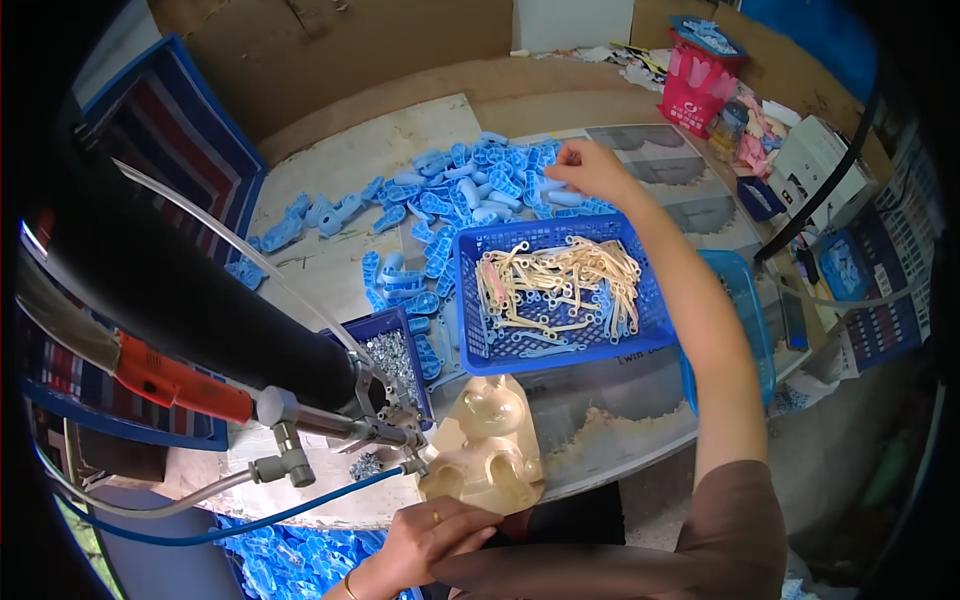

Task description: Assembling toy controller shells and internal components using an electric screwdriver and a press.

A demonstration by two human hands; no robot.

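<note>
On a cluttered worktable [340,160], the right hand [590,168] pinches a blue plastic piece from the far heap [470,185], fingers nearly closed, while the left hand [440,535] loosely steadies the near tan fixture [490,450]; a sleeve could catch the blue basket [560,345]

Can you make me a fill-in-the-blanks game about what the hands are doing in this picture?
1. The right hand reaches into the pile of ____ plastic parts.
2. The left hand rests by the ____-coloured jig.
3. The cream strips lie in a blue ____.
4. The small bin near the tool holds ____.

Missing words: blue; cream; basket; screws
</note>
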